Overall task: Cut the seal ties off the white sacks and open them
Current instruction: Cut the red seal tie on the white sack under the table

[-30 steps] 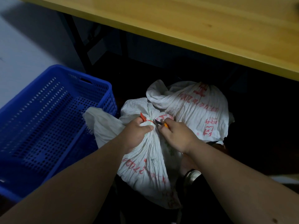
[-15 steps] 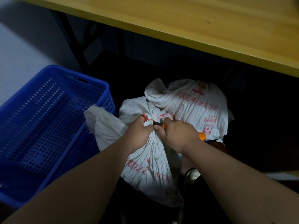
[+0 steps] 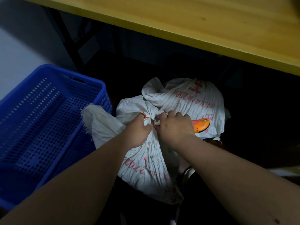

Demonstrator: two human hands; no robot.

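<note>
Head view, looking down under the edge of a desk (image 3: 211, 25), a smooth yellow wooden slab running from ten o'clock to three o'clock across the top; both bare forearms reach in from the bottom corners and meet near the centre. The left hand (image 3: 139, 132) comes up from seven o'clock, knuckles up, its fingers clenched round the gathered neck of the near white sack (image 3: 146, 163), just below the red seal tie (image 3: 145, 115) that rings the neck; a thin red tail of the tie sticks up at the hand's twelve o'clock. The right hand (image 3: 174, 127) comes in from four o'clock, back of the hand up, its fingers curled round an orange-handled cutter (image 3: 201, 125); the handle pokes out toward three o'clock, smooth, rounded and plastic, and the working end sits at the sack neck between the two hands, too hidden to tell whether it touches the tie. The near sack is crumpled woven cloth, finely creased lengthwise, printed in red, with a frayed loose flap spreading toward nine o'clock; a second white sack (image 3: 191, 98), equally wrinkled and red-lettered, lies just behind it at one o'clock, touching it. At nine o'clock stands a blue plastic crate (image 3: 53, 120), rigid, its walls and floor perforated with rows of small holes.
</note>
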